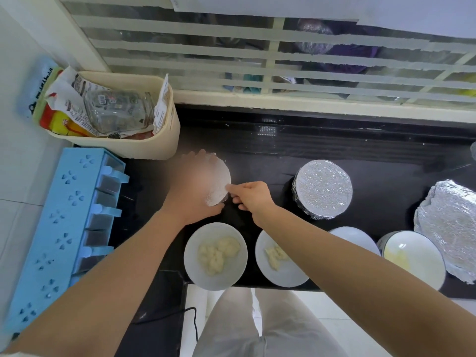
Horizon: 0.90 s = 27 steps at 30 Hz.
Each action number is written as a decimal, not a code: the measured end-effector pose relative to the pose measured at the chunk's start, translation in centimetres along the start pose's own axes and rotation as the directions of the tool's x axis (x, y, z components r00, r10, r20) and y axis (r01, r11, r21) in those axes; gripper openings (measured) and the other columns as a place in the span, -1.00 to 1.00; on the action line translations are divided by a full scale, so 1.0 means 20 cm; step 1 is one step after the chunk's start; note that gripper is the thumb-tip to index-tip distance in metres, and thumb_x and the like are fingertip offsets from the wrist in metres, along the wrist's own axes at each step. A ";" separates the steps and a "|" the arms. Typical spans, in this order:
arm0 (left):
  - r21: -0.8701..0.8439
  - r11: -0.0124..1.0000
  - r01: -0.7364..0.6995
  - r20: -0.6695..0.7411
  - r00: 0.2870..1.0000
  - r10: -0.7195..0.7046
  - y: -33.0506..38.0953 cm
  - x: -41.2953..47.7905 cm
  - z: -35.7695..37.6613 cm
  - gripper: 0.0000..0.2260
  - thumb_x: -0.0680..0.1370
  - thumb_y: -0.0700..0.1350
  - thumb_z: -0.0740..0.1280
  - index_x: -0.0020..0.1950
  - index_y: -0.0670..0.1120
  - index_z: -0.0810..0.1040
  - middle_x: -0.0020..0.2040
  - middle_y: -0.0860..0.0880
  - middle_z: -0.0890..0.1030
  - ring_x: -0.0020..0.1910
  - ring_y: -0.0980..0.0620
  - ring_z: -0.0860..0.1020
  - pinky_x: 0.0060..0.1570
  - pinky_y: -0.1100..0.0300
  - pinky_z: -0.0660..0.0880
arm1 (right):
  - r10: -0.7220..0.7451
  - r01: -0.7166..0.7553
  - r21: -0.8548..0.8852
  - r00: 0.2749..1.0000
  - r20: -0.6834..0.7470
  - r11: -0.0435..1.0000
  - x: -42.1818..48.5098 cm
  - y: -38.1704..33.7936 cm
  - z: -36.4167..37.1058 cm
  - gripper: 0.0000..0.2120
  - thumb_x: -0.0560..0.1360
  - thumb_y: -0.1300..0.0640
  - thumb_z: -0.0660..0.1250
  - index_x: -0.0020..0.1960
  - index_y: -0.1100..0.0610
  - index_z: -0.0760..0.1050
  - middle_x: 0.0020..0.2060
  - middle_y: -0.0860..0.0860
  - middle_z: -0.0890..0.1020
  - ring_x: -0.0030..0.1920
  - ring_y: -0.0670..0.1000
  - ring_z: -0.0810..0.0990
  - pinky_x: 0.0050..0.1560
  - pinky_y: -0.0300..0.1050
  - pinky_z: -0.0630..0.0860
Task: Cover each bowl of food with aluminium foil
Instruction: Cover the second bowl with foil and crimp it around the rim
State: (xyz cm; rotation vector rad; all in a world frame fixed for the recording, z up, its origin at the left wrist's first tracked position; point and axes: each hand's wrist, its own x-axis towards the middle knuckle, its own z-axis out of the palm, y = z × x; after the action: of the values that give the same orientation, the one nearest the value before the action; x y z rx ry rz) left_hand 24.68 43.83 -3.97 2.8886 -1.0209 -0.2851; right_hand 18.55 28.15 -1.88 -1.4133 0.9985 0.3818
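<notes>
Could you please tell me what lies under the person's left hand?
A foil-covered bowl lies under the left hand; the right hand pinches its foil rim. The foil and hand hide whatever is inside.

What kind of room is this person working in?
Most likely a home kitchen. A glossy black countertop holds white round bowls of pale food and a round foil-covered bowl. A light blue plastic seasoning rack and a cream plastic basket of food packets stand at the left.

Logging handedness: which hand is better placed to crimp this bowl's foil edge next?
Right: the right hand pinches the foil-covered bowl at its right rim, while the left hand lies over its top.
</notes>
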 end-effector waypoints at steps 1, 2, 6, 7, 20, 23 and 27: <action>0.003 1.000 -0.022 0.044 0.999 0.022 -0.02 0.00 -0.02 0.01 0.31 0.42 0.28 0.59 -0.04 -0.02 0.60 -0.16 0.05 0.57 -0.27 0.03 0.38 -0.41 0.17 | 0.004 -0.004 0.002 1.000 0.005 1.000 -0.01 0.00 0.01 -0.81 0.43 0.05 0.48 -0.16 0.19 0.62 -0.24 0.07 0.62 -0.27 -0.03 0.53 -0.27 -0.23 0.50; 0.010 0.999 -0.032 0.083 0.996 0.031 -0.04 0.00 -0.03 0.04 0.31 0.48 0.23 0.60 -0.02 -0.08 0.62 -0.13 -0.02 0.59 -0.23 -0.06 0.42 -0.43 0.06 | 0.006 -0.006 0.012 1.000 0.008 1.000 -0.01 0.00 0.02 -0.80 0.44 0.05 0.46 -0.13 0.21 0.63 -0.24 0.06 0.62 -0.28 -0.04 0.53 -0.29 -0.24 0.49; -0.001 1.000 0.023 0.036 0.999 -0.023 -0.01 -0.01 -0.06 0.06 0.29 0.60 -0.02 0.63 0.02 -0.10 0.63 -0.12 -0.15 0.59 -0.24 -0.17 0.43 -0.45 -0.11 | 0.042 -0.043 0.022 0.999 0.022 0.999 -0.02 -0.01 0.02 -0.76 0.52 0.06 0.33 -0.08 0.24 0.63 -0.25 0.04 0.63 -0.32 -0.08 0.52 -0.32 -0.26 0.47; -0.021 0.998 0.063 -0.009 0.998 -0.063 0.01 -0.01 -0.05 0.04 0.31 0.60 -0.03 0.63 0.00 -0.05 0.63 -0.16 -0.11 0.59 -0.27 -0.12 0.43 -0.46 -0.08 | 0.057 -0.057 0.022 0.998 0.027 0.998 -0.01 -0.01 0.02 -0.75 0.54 0.07 0.28 -0.08 0.23 0.63 -0.27 0.03 0.62 -0.33 -0.08 0.52 -0.33 -0.26 0.47; -0.042 0.925 0.377 -0.135 0.916 -0.379 0.15 0.02 0.03 -0.03 0.34 0.48 0.15 0.54 -0.16 0.21 0.49 -0.26 0.28 0.42 -0.29 0.30 0.11 -0.25 0.40 | 0.024 -0.016 -0.079 0.995 0.102 0.997 0.06 -0.01 -0.05 -0.77 0.55 0.16 0.22 -0.21 0.11 0.59 -0.21 0.02 0.63 -0.26 -0.05 0.53 -0.25 -0.24 0.47; -0.026 0.925 0.379 -0.136 0.915 -0.379 0.15 0.02 0.04 -0.03 0.32 0.40 0.36 0.55 -0.13 0.17 0.50 -0.24 0.26 0.43 -0.27 0.28 0.14 -0.26 0.39 | -0.225 0.227 -0.186 0.974 0.036 0.956 0.10 0.01 -0.06 -0.91 0.48 0.24 0.35 -0.07 0.08 0.56 -0.16 -0.01 0.60 -0.16 -0.03 0.55 -0.10 -0.16 0.53; -0.023 0.925 0.379 -0.121 0.918 -0.379 0.15 0.02 0.04 -0.02 0.33 0.40 0.36 0.55 -0.12 0.15 0.51 -0.24 0.24 0.45 -0.28 0.26 0.17 -0.25 0.38 | -0.450 0.494 -0.371 0.869 0.206 0.786 0.11 -0.01 -0.07 -0.56 0.44 0.34 0.38 0.28 0.10 0.48 0.14 -0.02 0.58 -0.02 -0.01 0.58 0.06 -0.16 0.52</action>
State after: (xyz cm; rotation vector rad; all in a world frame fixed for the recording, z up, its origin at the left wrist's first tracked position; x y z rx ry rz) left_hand 23.01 41.35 -4.43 3.0404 -0.4347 -0.1190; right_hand 19.43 26.02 -3.14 -1.9473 0.4497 0.2958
